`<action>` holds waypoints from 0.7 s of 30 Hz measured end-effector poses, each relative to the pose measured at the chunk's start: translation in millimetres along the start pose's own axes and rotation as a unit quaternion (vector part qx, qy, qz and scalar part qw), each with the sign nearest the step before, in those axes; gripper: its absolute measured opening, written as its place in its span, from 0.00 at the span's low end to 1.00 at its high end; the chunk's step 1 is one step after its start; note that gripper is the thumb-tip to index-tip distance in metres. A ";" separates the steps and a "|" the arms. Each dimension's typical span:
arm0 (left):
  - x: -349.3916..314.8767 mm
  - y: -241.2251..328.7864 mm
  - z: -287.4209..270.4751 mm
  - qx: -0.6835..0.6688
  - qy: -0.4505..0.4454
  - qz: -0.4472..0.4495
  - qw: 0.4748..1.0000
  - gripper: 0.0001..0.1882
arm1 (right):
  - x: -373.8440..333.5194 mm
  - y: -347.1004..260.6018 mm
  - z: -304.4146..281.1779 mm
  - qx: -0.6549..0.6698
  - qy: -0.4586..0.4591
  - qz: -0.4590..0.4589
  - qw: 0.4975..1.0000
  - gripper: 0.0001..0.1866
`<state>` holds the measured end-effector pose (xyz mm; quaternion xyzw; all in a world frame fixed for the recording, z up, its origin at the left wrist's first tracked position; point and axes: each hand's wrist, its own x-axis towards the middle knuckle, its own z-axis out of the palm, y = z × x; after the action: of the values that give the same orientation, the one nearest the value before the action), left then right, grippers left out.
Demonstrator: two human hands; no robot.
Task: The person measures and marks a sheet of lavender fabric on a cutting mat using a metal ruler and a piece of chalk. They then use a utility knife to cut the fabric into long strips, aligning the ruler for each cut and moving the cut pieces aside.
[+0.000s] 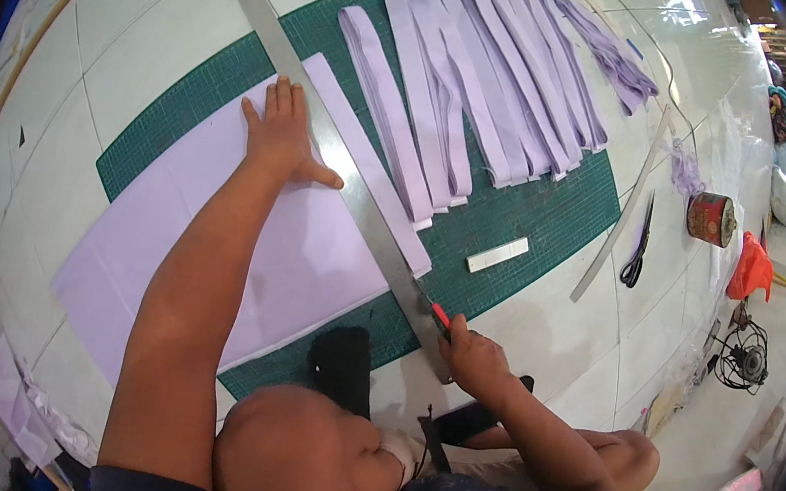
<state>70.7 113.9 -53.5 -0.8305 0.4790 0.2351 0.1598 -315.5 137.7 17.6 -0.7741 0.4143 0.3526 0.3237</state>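
Observation:
My left hand (280, 136) lies flat with fingers spread, fingertips and thumb on a long metal ruler (360, 196) and the palm on folded lilac fabric (314, 245). A narrow lilac band (374, 176) shows along the ruler's right side. My right hand (479, 361) is closed around a red-handled cutter (441, 316), its tip at the ruler's edge just below the band's near end. Beneath everything is a green cutting mat (571, 209). Several folded lilac strips (514, 83) lie side by side at the mat's far right.
A small white block (498, 255) rests on the mat. To the right are a thin metal strip (622, 216), black scissors (640, 243), a red tin (710, 219) and a red plastic bag (752, 268). A curved wooden strip (34, 49) lies on the left tiles.

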 end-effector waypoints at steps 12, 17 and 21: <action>-8.0 -4.6 -8.5 -0.003 0.006 0.002 1.000 0.84 | 145.0 -138.9 -100.7 0.086 0.247 -0.148 0.954 0.17; 3.4 -10.4 13.3 0.037 0.033 -0.020 0.999 0.81 | 202.8 -204.7 -117.5 0.081 0.242 -0.185 0.949 0.16; 9.7 -11.7 25.4 0.033 0.047 -0.014 0.998 0.80 | 214.7 -214.5 -118.8 0.050 0.240 -0.187 0.951 0.20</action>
<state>79.0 125.2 -79.6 -0.8416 0.4816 0.1776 0.1682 -8.4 50.7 -48.0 -0.8825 0.3446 0.0681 0.3126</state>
